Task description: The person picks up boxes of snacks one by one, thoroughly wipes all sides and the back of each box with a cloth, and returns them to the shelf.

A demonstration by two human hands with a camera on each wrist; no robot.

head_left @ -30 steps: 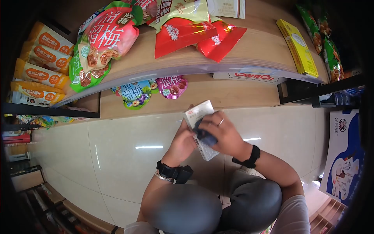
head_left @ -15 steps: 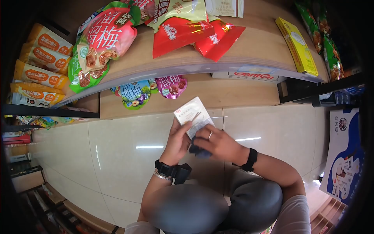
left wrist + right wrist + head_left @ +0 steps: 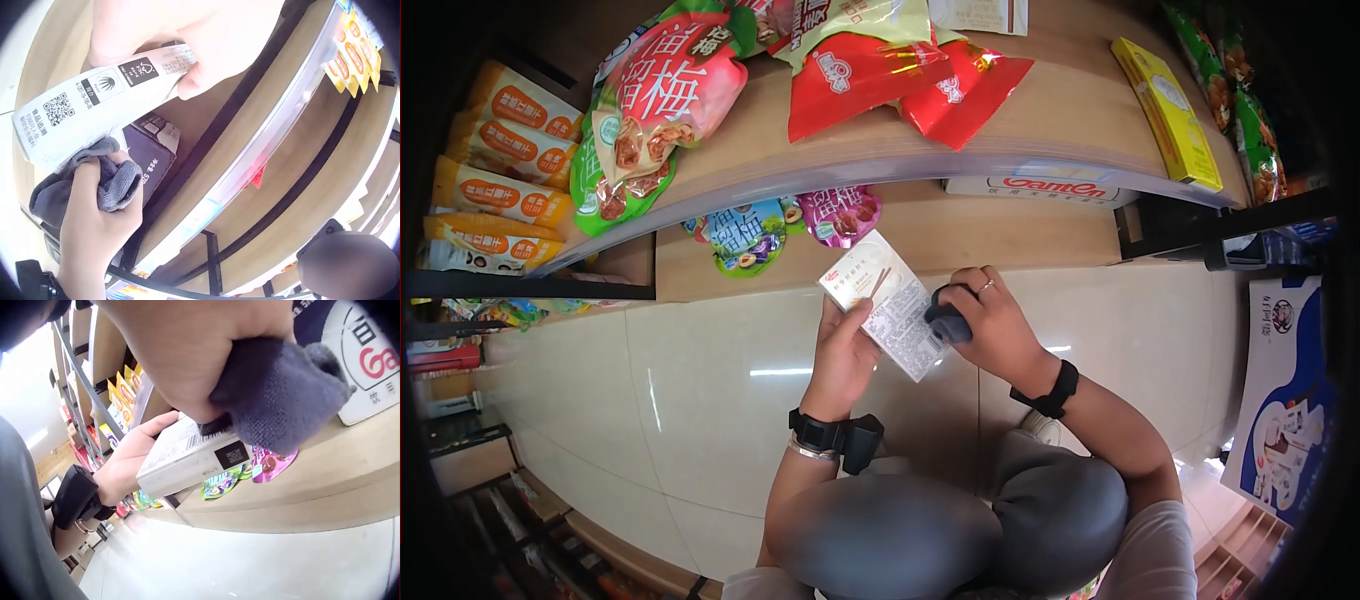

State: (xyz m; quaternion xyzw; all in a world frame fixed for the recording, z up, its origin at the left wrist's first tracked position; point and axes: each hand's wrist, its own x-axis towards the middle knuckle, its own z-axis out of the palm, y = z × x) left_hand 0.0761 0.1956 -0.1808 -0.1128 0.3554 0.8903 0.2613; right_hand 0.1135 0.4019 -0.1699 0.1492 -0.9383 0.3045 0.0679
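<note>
A flat white printed box point(image 3: 887, 312) is tilted above the floor in front of the low shelf. My left hand point(image 3: 845, 350) grips its left edge, with the thumb over the printed face. Bunched in my right hand point(image 3: 1000, 335) is a dark grey-blue cloth point(image 3: 949, 315), held at the box's right edge. In the left wrist view the cloth point(image 3: 94, 181) lies against the lower long edge of the box point(image 3: 94, 103), whose narrow side carries a QR code. The right wrist view shows the knitted cloth point(image 3: 281, 394) close over the box's barcode end point(image 3: 200, 456).
Red snack bags point(image 3: 860, 85) and a pink plum bag point(image 3: 670, 95) lie on the upper shelf, with a yellow box point(image 3: 1168, 115) at right. Plum pouches point(image 3: 745, 238) and a white carton point(image 3: 1040, 190) sit on the lower shelf. A blue-white carton point(image 3: 1280, 400) stands at right.
The box has turned its printed face up and shifted left in my left hand. My right hand with the cloth has gone from across the box's face to its right edge.
</note>
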